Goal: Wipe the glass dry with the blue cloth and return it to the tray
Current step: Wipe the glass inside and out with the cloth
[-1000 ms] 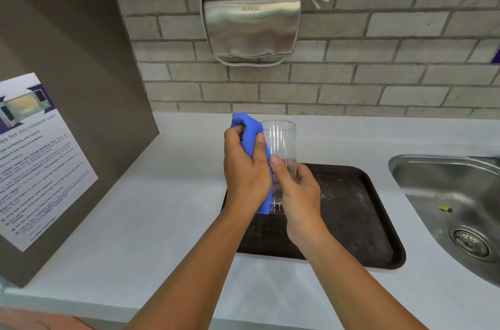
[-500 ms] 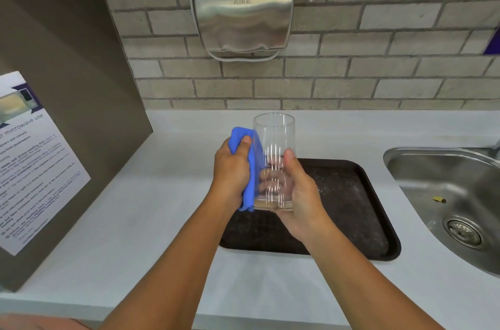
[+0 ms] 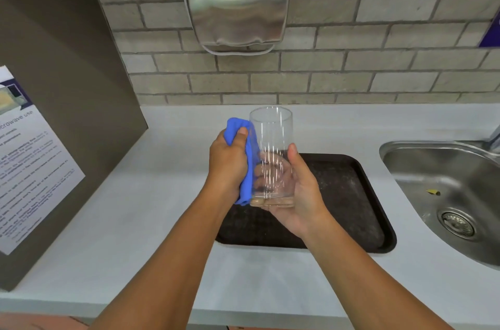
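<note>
A clear tall glass (image 3: pixel 271 135) stands upright in the air above the dark brown tray (image 3: pixel 349 200). My right hand (image 3: pixel 300 191) cups its lower half and base, thumb up the right side, fingers showing through the glass. My left hand (image 3: pixel 228 164) is shut on the bunched blue cloth (image 3: pixel 244 162) and presses it against the left wall of the glass. The cloth reaches from near the rim down to the base.
The tray lies on a white counter (image 3: pixel 140 210). A steel sink (image 3: pixel 449 200) sits to the right. A metal hand dryer (image 3: pixel 236 8) hangs on the brick wall behind. A brown panel with a microwave notice (image 3: pixel 32 167) closes off the left side.
My right hand has turned from gripping the glass from above to cupping its lower part from the right. The glass now shows fully, and the cloth sits along its left side.
</note>
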A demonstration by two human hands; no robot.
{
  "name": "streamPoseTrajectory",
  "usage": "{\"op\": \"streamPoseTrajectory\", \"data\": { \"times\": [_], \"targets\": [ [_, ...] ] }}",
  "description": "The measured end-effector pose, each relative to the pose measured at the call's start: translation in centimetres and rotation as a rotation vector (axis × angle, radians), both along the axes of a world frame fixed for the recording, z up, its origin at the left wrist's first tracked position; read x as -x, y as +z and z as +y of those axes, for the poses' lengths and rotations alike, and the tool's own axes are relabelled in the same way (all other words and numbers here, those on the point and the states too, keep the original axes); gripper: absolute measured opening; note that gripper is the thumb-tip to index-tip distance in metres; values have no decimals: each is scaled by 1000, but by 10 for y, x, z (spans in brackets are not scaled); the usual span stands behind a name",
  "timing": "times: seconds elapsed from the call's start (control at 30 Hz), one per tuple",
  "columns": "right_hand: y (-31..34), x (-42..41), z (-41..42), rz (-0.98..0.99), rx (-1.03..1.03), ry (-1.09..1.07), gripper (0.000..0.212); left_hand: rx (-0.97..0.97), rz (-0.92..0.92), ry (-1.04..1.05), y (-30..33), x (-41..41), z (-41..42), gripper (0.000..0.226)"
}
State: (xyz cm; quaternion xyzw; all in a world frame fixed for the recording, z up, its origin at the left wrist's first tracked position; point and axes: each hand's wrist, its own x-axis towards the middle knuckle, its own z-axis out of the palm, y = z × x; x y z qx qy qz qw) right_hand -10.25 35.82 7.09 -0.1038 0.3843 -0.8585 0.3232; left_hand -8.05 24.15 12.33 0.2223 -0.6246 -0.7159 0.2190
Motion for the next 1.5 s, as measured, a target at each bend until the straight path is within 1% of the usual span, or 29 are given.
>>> {"op": "streamPoseTrajectory", "data": {
  "times": [0.07, 0.13, 0.23, 0.3, 0.4, 0.5, 0.57, 0.6, 0.67, 0.73, 0.77, 0.8, 0.83, 0.9, 0.93, 1.0, 1.07, 1.13, 1.2, 1.27, 1.33, 1.43, 1.5],
  "targets": [
    [-3, -1, 1, -13, 5, 12, 64, 19, 4, 12, -3, 0, 2, 14],
    [-1, -3, 1, 14, -44, -16, 64, 63, 35, 57, -7, 2, 2, 13],
    [2, -2, -3, 34, -171, -228, 71, 172, 58, 126, -13, 3, 3, 15],
    [2, -4, -4, 26, -235, -299, 71, 234, 82, 159, -15, 2, 3, 16],
    [4, -9, -5, 67, -317, -237, 55, 364, 124, 194, -16, 0, 7, 15],
    [4, -10, -10, 137, -394, -260, 68, 469, 188, 220, -18, -4, 16, 8],
    [5, -13, -12, 143, -393, -293, 62, 554, 247, 213, -19, -8, 23, 4],
    [5, -14, -13, 143, -376, -312, 64, 620, 268, 208, -19, -10, 26, 6],
    [4, -13, -12, 138, -311, -327, 77, 713, 319, 187, -17, -13, 28, 9],
    [3, -12, -9, 107, -208, -249, 80, 724, 369, 162, -13, -15, 25, 10],
    [4, -11, -7, 85, -154, -188, 79, 669, 355, 163, -12, -14, 21, 7],
    [5, -9, -4, 67, -107, -126, 76, 554, 302, 165, -11, -13, 16, 2],
    [6, -8, -2, 64, -73, -72, 73, 387, 214, 158, -11, -11, 10, 6],
    [6, -5, 2, 70, -42, -3, 66, 34, 26, 69, -15, -9, 4, 12],
    [5, -5, 4, 62, -29, 21, 62, -52, -29, 31, -17, -9, 2, 14],
    [1, -4, 6, 25, -15, 45, 59, -101, -67, 2, -21, -8, 2, 16],
    [-4, -4, 7, 13, -37, 45, 57, -116, -58, 7, -26, -6, 3, 17],
    [-7, -2, 5, 32, -82, 18, 52, -73, -50, 13, -34, -1, 2, 16],
    [-10, 0, 4, 68, -142, -35, 44, -36, -43, 25, -40, 2, 0, 13],
    [-14, 4, 4, 99, -174, -76, 46, -44, -29, 18, -46, 6, 0, 12],
    [-19, 8, 4, 112, -188, -113, 48, -122, -19, -2, -50, 10, -2, 9],
    [-31, 20, 10, 127, -198, -192, 45, -373, 27, -27, -58, 13, -8, 22],
    [-41, 35, 18, 148, -229, -269, 42, -486, 44, -37, -64, 12, -17, 27]
  ]
}}
